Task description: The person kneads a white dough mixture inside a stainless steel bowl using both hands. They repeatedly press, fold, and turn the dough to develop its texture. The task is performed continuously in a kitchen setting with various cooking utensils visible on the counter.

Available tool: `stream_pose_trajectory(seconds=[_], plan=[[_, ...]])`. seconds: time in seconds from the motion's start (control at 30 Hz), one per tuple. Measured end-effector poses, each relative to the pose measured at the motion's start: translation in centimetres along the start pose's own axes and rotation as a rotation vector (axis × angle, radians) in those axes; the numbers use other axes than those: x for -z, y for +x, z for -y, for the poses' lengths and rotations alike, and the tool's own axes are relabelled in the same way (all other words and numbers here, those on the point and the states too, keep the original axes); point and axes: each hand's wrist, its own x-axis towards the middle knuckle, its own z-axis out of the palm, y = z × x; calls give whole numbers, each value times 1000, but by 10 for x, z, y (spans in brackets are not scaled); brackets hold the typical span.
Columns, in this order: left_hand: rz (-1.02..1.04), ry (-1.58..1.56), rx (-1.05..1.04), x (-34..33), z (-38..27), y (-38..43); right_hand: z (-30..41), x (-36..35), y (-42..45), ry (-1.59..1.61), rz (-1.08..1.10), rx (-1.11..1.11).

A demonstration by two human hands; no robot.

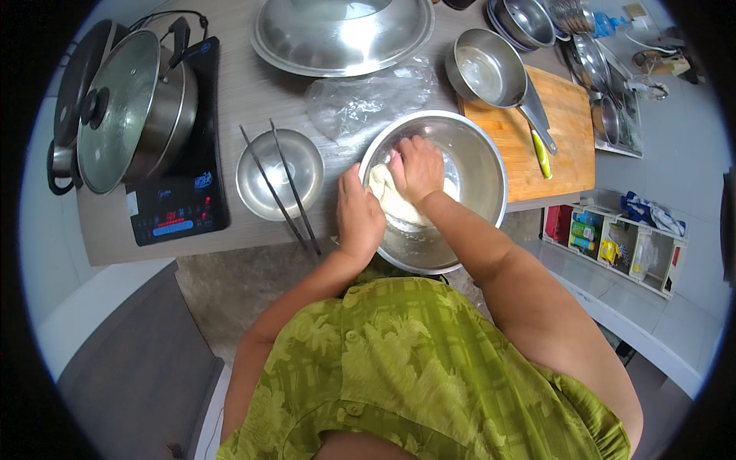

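Observation:
A large stainless steel bowl (489,172) stands at the table's front edge with a lump of pale dough (397,204) inside it. My right hand (418,169) is down in the bowl, its fingers curled on the dough. Around the bowl's left rim lies my left hand (361,215), gripping it from outside. Left of that hand, two dark chopsticks (282,184) rest across a smaller metal bowl (253,184), their ends reaching past the table edge. Some white residue clings to the large bowl's inner wall.
A lidded pot (172,126) sits on a lit induction cooker (178,215) at left. Behind the bowl are a clear plastic bag (368,103) and a large metal lid (287,40). At right, a saucepan (489,69) and a green-handled knife (540,154) rest on a wooden cutting board (569,138).

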Motion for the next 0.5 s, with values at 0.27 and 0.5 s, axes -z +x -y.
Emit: stream_pose_trajectory(seconds=[0.27,0.5], plan=[[-65,-22,-60,-8,3,4,-11,-7,17,107,-59,-95],[-93,4,-81,-11,11,5,-64,9,1,760,-26,-564]])
